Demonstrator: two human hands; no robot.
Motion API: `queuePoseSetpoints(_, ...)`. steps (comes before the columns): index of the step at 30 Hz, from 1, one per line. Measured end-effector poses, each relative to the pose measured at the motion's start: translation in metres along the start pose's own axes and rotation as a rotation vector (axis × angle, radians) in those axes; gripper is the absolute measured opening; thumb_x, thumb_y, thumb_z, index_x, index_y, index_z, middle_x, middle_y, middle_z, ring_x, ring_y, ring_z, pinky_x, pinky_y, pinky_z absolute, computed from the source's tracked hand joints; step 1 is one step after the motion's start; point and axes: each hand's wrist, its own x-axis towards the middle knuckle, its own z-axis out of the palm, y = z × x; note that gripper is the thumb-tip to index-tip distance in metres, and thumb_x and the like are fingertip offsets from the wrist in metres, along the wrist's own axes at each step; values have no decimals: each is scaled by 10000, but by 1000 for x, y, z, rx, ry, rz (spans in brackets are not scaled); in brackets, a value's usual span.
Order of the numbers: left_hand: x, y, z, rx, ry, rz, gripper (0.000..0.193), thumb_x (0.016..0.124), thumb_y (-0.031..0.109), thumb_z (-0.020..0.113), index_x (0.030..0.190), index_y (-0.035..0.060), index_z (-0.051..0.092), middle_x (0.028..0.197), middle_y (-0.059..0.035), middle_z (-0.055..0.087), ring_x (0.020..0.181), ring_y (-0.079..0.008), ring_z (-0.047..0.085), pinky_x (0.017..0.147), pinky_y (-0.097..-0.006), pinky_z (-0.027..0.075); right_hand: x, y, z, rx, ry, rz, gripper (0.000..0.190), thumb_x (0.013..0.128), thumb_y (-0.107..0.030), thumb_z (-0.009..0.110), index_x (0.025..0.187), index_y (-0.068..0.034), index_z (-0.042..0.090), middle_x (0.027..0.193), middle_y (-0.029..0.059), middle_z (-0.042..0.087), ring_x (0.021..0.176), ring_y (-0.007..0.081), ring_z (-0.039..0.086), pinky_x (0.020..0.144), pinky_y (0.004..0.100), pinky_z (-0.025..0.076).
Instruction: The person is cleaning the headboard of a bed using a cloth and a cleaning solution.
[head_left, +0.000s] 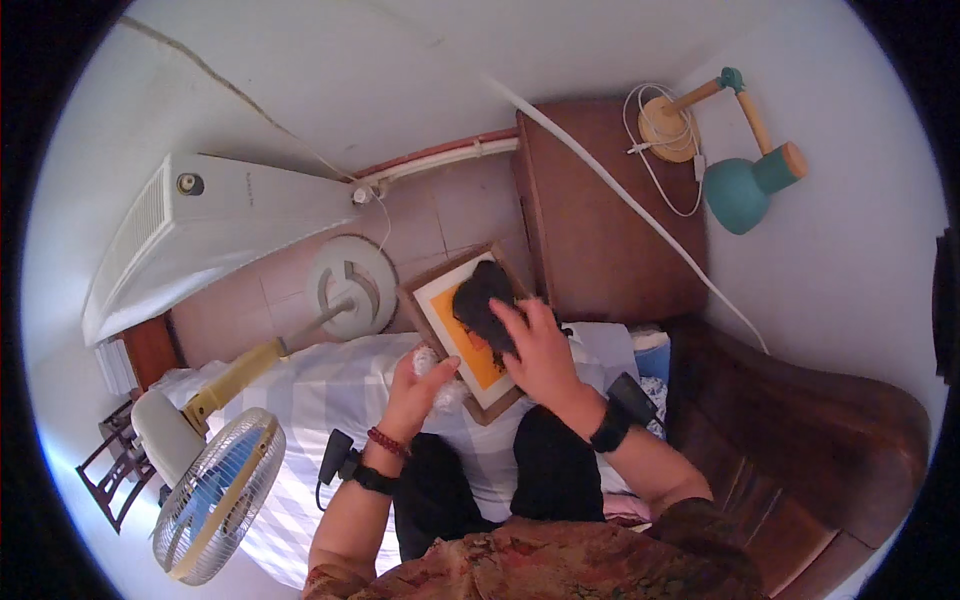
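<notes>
A picture frame (442, 306) of brown wood is held tilted above my lap. Inside it a pale mat (429, 298) surrounds an orange picture (457, 330) with dark and red marks. My left hand (414, 394) grips the frame's lower left side with the thumb on the front. Crumpled white translucent material (426, 361) is also in this hand, bulging out by the fingers; whether it is plastic or paper is unclear. My right hand (544, 360) presses a bunched black cloth (484, 300) onto the picture, covering its upper right part.
Beneath me lies a checked bedsheet (352, 382). A fan (221, 495) stands left, its round base (352, 281) on the tiled floor. Beyond are a white heater-like cabinet (247, 202) and a brown cabinet (600, 225) bearing a green desk lamp (739, 195). A brown leather headboard (810, 405) is right.
</notes>
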Motion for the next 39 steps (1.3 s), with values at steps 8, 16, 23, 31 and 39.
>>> queuePoseSetpoints(8, 2, 8, -8, 149, -145, 117, 385, 871, 93, 693, 1223, 1, 565, 1108, -43, 643, 986, -116, 589, 870, -278, 488, 25, -14, 3, 238, -101, -219, 581, 636, 37, 664, 1170, -191, 638, 1119, 88, 539, 1060, 326, 518, 882, 408, 479)
queuePoseSetpoints(16, 4, 17, -23, 83, -57, 106, 380, 878, 119, 696, 1214, -6, 570, 1084, -55, 663, 955, -125, 622, 825, -274, 506, -1, 31, -39, -140, -415, -271, 488, 635, 24, 678, 1074, -188, 680, 1049, 61, 534, 1007, 284, 529, 816, 413, 508)
queuePoseSetpoints(23, 3, 17, -14, -39, -82, 59, 350, 883, 121, 695, 1187, -4, 578, 1080, -65, 662, 959, -138, 631, 816, -281, 514, 34, -3, -5, 3, 109, 111, 567, 664, -60, 731, 1210, -134, 595, 1060, 122, 496, 1018, 323, 549, 819, 430, 508)
queuePoseSetpoints(31, 7, 1, -22, 13, -2, 54, 373, 893, 118, 679, 1222, -6, 554, 1112, -72, 640, 954, -147, 621, 802, -296, 523, 10, 13, 5, 339, -246, -79, 500, 674, 3, 669, 1120, -223, 682, 1054, 75, 539, 1073, 287, 558, 888, 397, 486)
queuePoseSetpoints(39, 6, -12, -38, 32, 233, -19, 470, 884, 139, 698, 1259, -44, 483, 1196, -116, 593, 1068, -194, 584, 925, -340, 471, -32, 166, -58, -303, 477, 706, 500, 743, -113, 712, 1226, -134, 584, 1218, 167, 499, 1103, 364, 554, 884, 459, 506)
